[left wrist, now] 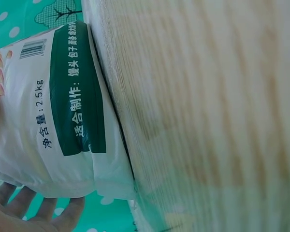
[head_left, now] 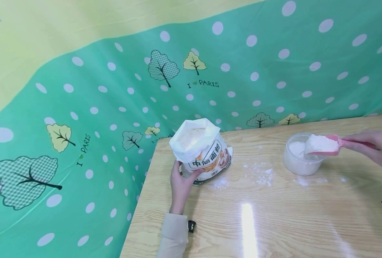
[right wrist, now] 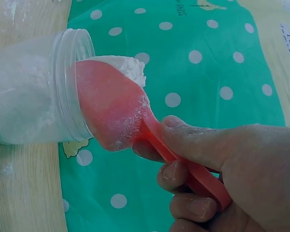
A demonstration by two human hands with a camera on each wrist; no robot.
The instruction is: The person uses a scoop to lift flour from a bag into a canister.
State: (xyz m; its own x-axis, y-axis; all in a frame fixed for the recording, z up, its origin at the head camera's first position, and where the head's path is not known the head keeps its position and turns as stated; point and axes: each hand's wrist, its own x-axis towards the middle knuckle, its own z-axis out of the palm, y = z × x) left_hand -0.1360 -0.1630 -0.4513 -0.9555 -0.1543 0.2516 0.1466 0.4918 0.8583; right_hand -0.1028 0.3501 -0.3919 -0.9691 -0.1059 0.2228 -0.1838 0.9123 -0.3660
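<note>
My left hand grips flour bag; my right hand pinches pink scoop, heaped with white powder, at mouth of clear jar.

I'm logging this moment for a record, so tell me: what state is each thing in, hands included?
Scoop: loaded with white powder, at the jar's mouth
Jar: uncovered, upright, powder inside
Bag: standing, open at the top, powder inside
Table: dusted with powder in patches
Cloth: hanging behind the table
Left hand: holding the bag
Right hand: gripping the scoop
</note>
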